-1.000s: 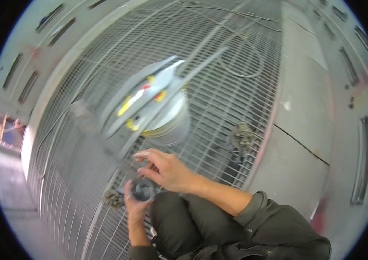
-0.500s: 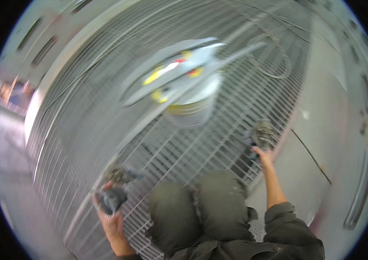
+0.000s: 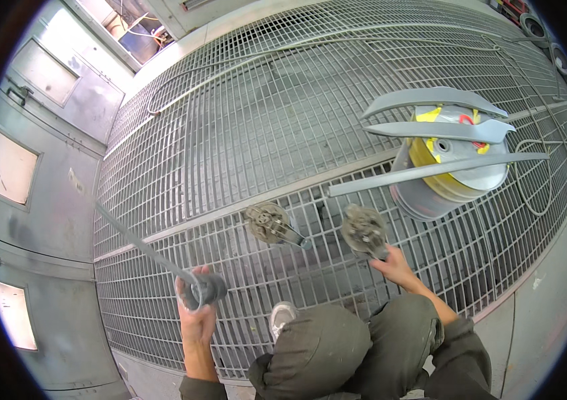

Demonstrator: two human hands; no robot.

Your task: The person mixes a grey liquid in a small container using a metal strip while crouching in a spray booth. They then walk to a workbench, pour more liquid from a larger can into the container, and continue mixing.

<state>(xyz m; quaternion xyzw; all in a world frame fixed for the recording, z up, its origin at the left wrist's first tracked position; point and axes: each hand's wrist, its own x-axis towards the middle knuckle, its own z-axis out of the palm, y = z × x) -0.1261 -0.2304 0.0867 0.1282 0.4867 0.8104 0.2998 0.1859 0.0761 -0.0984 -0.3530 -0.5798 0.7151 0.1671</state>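
My left hand (image 3: pixel 197 320) is closed round a small grey paint-stained cup (image 3: pixel 210 287); a long thin grey stick (image 3: pixel 138 244) leans out of it toward the upper left. My right hand (image 3: pixel 395 270) grips the lower end of a paint-crusted, round-headed tool (image 3: pixel 365 227) on or just over the metal grating (image 3: pixel 243 133). A similar tool (image 3: pixel 267 223) lies on the grating between my hands, touched by neither. Ahead of my right hand stands a grey-and-yellow bucket (image 3: pixel 423 197) bearing several long grey curved parts (image 3: pixel 430 130).
Hoses (image 3: pixel 527 212) snake across the grating. Grey panelled walls with windows (image 3: pixel 47 73) run along the left. An opening at the top left shows a blue barrel (image 3: pixel 139 43). Round dark objects (image 3: pixel 533 27) line the top right edge. My knees (image 3: pixel 330 337) are at the bottom.
One second ago both hands were together at the cup; my right hand has since moved right and taken hold of the tool. The view has swung left, shifting the bucket rightward.
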